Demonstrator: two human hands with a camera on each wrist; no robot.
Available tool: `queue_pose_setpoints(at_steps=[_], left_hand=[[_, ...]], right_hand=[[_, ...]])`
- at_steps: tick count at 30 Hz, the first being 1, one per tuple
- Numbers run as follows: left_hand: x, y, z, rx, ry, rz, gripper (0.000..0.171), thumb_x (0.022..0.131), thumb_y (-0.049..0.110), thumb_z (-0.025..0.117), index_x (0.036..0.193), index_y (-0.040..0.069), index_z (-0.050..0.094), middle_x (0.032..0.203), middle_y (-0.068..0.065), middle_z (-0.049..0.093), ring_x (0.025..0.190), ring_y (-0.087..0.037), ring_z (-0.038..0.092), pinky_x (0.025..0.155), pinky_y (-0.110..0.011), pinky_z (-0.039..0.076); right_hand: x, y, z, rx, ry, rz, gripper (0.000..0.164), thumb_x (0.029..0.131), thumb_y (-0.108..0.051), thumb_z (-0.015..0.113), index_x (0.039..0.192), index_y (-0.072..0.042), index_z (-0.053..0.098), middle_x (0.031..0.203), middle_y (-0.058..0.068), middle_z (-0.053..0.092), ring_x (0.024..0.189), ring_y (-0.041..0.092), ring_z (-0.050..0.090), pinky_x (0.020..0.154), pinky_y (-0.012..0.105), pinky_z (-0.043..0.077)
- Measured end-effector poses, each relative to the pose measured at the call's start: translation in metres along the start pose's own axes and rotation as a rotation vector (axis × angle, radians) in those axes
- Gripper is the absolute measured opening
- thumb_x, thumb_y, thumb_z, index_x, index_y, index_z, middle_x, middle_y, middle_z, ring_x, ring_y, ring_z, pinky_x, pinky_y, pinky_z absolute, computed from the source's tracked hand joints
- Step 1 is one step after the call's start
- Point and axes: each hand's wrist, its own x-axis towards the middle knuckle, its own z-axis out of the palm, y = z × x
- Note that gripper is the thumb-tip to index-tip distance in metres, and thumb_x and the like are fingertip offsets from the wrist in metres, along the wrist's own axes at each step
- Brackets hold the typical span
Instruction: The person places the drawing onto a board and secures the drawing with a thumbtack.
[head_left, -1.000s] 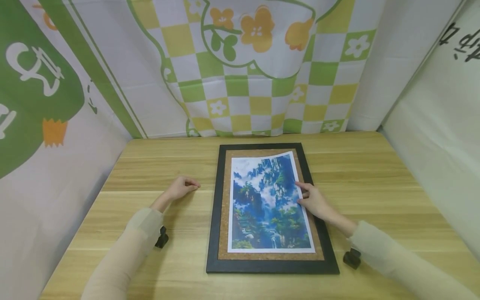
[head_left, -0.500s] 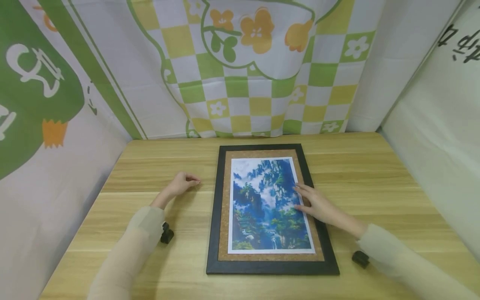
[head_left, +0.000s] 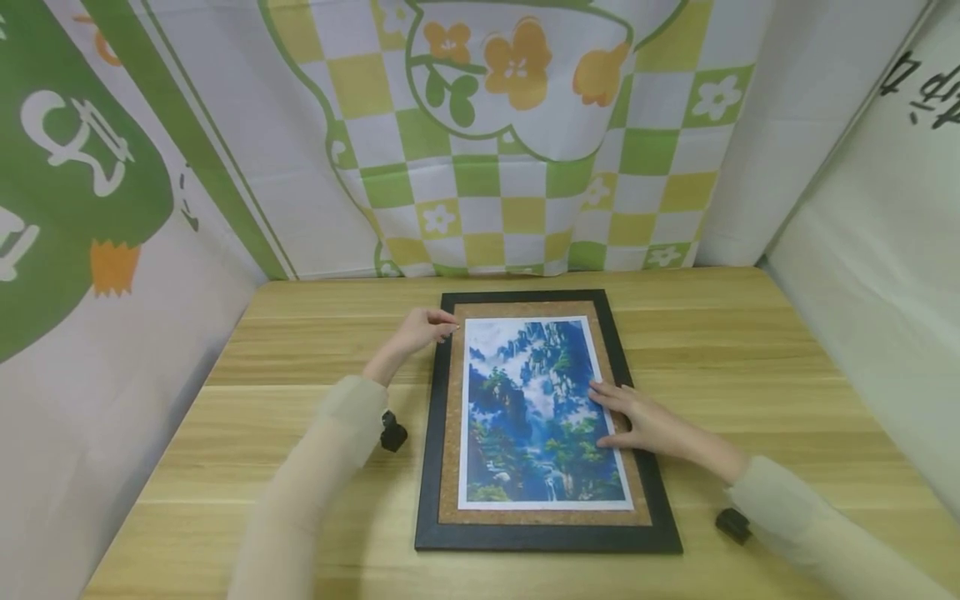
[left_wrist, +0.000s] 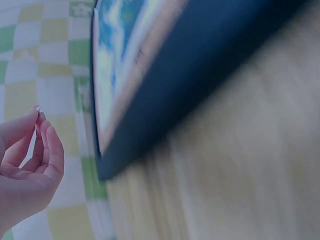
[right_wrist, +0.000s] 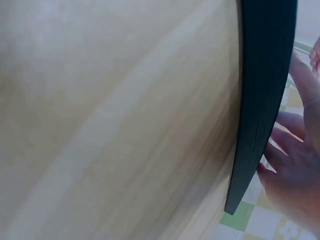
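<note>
A landscape print of blue mountains and a waterfall lies on a black-framed cork board. My left hand is over the frame's left side, close to the print's upper left corner. Between its thumb and index fingertips it pinches a small shiny pin, mostly covered by the fingers. On the print's right edge rest the spread fingers of my right hand, the thumb lower down. In the right wrist view, the frame's dark side hides part of those fingers.
The board lies on a wooden table. Behind the table hangs a green and yellow checked cloth, with pale cloth walls at the sides. A small black device sits at the left wrist, another at the right.
My left hand has moved right and away from me, from the table to over the frame. The right hand slid slightly towards me. The print's lifted upper right corner now lies flat.
</note>
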Motion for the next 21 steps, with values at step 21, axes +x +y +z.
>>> queue_pose_setpoints(at_steps=[21], left_hand=[[0.066, 0.038, 0.087, -0.285, 0.143, -0.11, 0.018, 0.085, 0.002, 0.061, 0.1, -0.004, 0.068, 0.101, -0.02, 0.066, 0.073, -0.022, 0.064, 0.063, -0.024, 0.053]], right_hand=[[-0.001, 0.002, -0.001, 0.019, -0.011, -0.011, 0.077, 0.08, -0.041, 0.066, 0.136, 0.004, 0.036, 0.145, 0.025, 0.025, 0.128, 0.049, 0.024, 0.098, 0.063, 0.027]])
